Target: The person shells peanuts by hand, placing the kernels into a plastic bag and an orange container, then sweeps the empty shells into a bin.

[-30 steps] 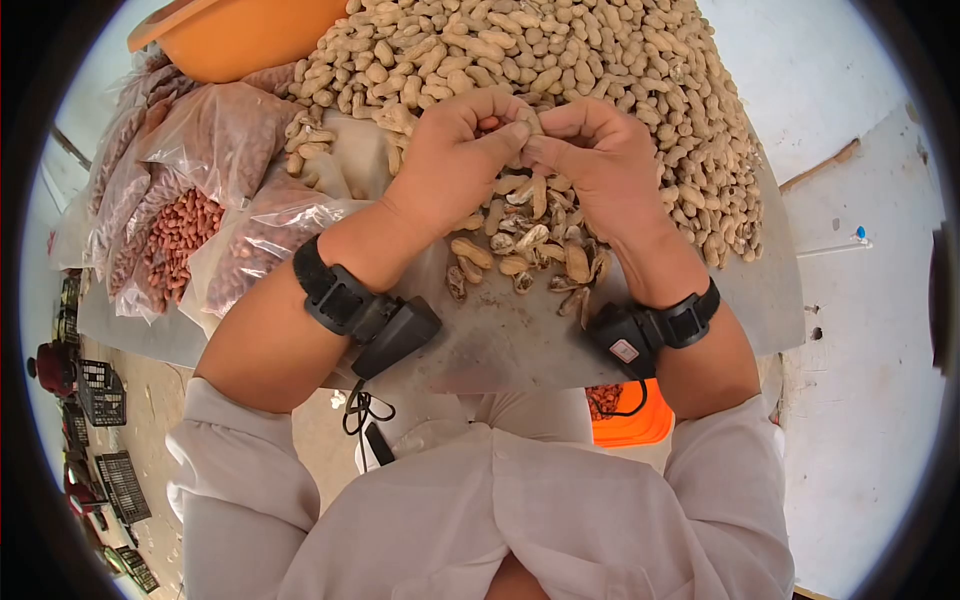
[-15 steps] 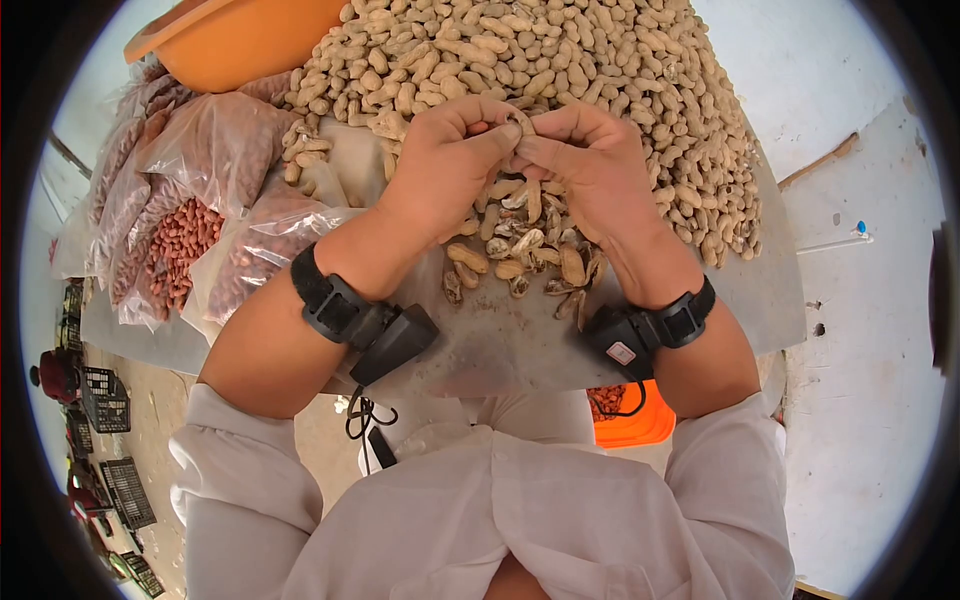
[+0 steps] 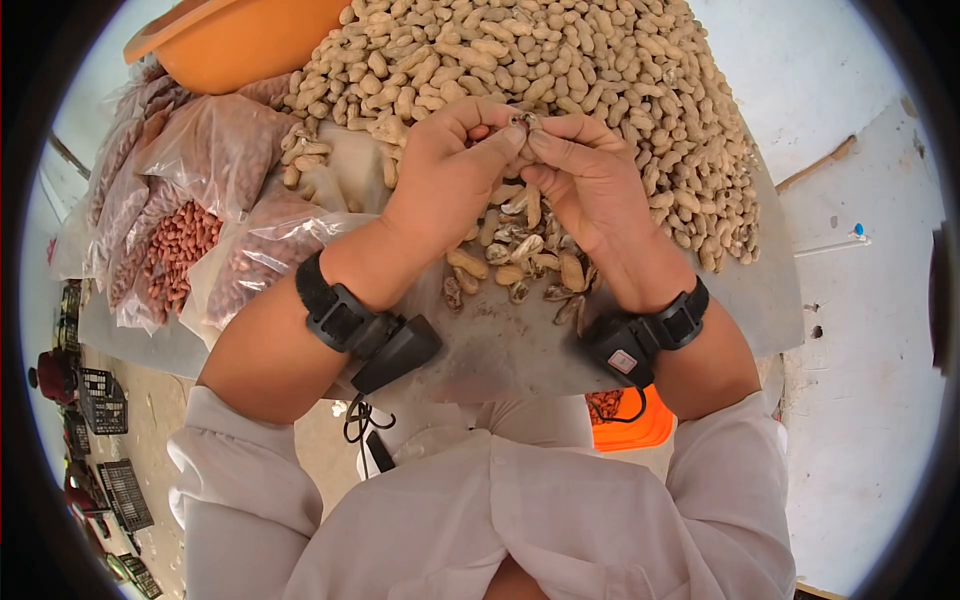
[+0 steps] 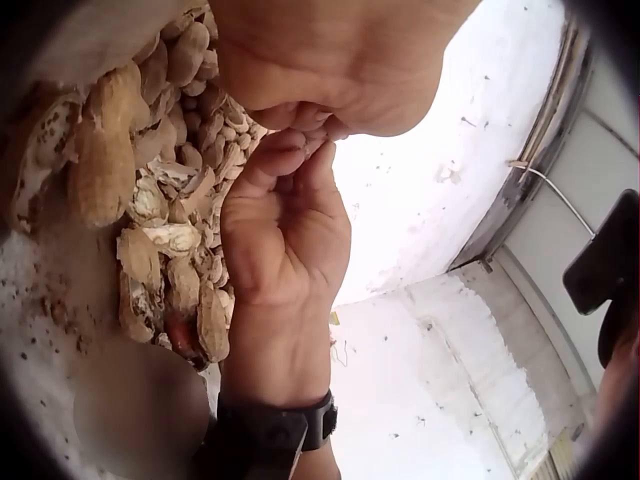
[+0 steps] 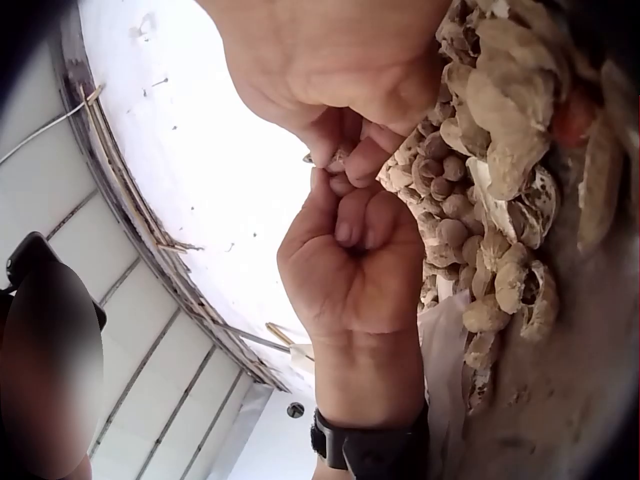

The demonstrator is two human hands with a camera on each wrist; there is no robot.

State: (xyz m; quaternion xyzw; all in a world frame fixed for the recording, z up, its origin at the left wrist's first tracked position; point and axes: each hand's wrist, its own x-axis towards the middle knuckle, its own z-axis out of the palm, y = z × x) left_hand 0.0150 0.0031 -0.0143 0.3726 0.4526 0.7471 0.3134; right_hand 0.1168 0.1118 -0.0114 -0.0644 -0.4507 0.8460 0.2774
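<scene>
My left hand [image 3: 445, 175] and right hand [image 3: 595, 190] meet fingertip to fingertip in front of the peanut heap. Between their thumbs and fingers they pinch a peanut [image 3: 523, 119], mostly covered; a dark broken edge of its shell shows at the top. A reddish peanut kernel [image 3: 480, 132] shows within the curled fingers of the left hand. In the right wrist view, a bit of the pinched shell peeks out between the fingertips. Below the hands, broken shells [image 3: 525, 244] lie on the grey tabletop [image 3: 490, 345].
A large heap of unshelled peanuts [image 3: 600, 60] covers the back of the table. To the left lie clear plastic bags [image 3: 215, 150] of red kernels, one showing loose kernels [image 3: 180, 240], with an orange basin [image 3: 240, 45] behind. An orange container [image 3: 640, 425] stands below the table's front edge.
The peanut stood upright with its shell showing between the fingers; now less of it shows, with a dark broken edge. The right thumb has shifted up towards the left thumb.
</scene>
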